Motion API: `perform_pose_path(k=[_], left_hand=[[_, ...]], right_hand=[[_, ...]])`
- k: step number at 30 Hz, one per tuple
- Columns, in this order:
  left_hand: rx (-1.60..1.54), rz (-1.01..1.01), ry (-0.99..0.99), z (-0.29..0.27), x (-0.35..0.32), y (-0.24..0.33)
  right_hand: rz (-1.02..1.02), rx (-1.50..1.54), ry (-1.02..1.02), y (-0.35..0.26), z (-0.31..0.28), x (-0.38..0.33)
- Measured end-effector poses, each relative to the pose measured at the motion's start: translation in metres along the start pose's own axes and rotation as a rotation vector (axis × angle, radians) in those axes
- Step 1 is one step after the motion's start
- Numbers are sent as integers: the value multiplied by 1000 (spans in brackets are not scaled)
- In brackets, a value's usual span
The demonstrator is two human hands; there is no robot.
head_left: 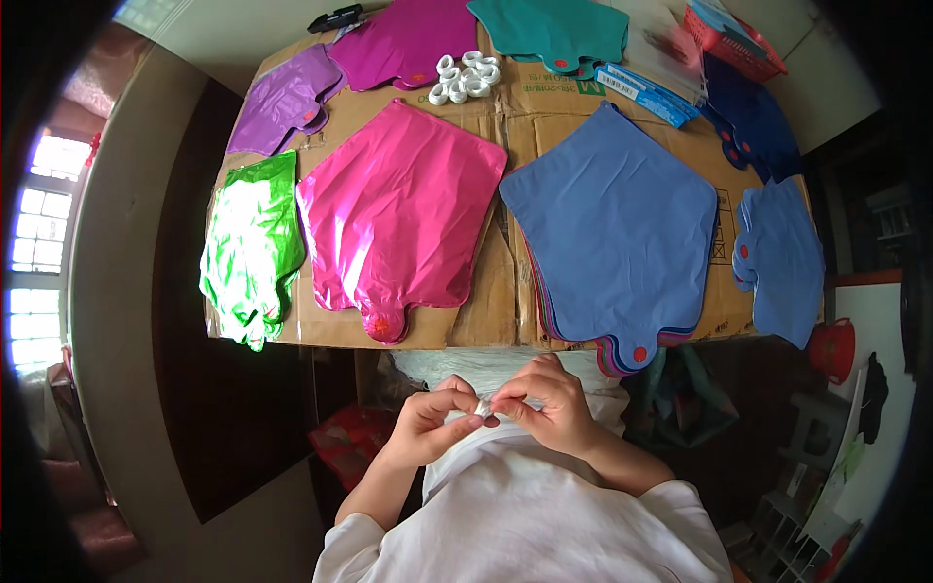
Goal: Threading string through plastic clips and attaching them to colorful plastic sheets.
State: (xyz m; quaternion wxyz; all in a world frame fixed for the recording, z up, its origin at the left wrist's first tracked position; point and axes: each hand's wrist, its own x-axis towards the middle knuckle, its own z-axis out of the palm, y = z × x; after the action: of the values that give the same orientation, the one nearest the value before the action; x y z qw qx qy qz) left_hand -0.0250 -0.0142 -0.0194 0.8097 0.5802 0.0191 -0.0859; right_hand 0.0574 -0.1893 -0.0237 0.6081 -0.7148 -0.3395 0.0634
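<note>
My left hand and my right hand meet close to my body, below the near edge of the cardboard work surface. Both pinch one small white piece between their fingertips; I cannot tell what it is. Directly ahead on the cardboard lies a flat pink foil balloon. To its right is a stack of flat balloons with a blue one on top. A heap of small white rings sits at the far middle.
A crumpled green foil balloon lies at the left edge, with purple, magenta and teal balloons behind. More blue balloons hang off the right side. A red basket stands far right, and a red bucket sits below.
</note>
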Motion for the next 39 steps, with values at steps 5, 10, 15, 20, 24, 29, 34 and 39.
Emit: perform_pose_path(k=[5, 10, 15, 20, 24, 29, 34, 39], left_hand=[[-412, 47, 48, -1, 1, -13], [-343, 104, 210, 9, 9, -10], [-191, -48, 181, -3, 3, -7], [39, -74, 124, -7, 0, -8], [86, -105, 62, -5, 3, 1], [79, -149, 37, -5, 1, 1], [72, -109, -48, -4, 2, 0], [-102, -144, -64, -2, 2, -4]], right_hand=[[104, 115, 10, 5, 12, -6], [36, 27, 20, -4, 17, -7], [-242, -199, 21, -12, -2, -11], [-360, -284, -136, -13, -4, 6], [-137, -67, -107, -3, -1, 2], [127, 235, -223, 5, -7, 5], [195, 431, -292, 14, -10, 5], [156, 394, -285, 18, -6, 1]])
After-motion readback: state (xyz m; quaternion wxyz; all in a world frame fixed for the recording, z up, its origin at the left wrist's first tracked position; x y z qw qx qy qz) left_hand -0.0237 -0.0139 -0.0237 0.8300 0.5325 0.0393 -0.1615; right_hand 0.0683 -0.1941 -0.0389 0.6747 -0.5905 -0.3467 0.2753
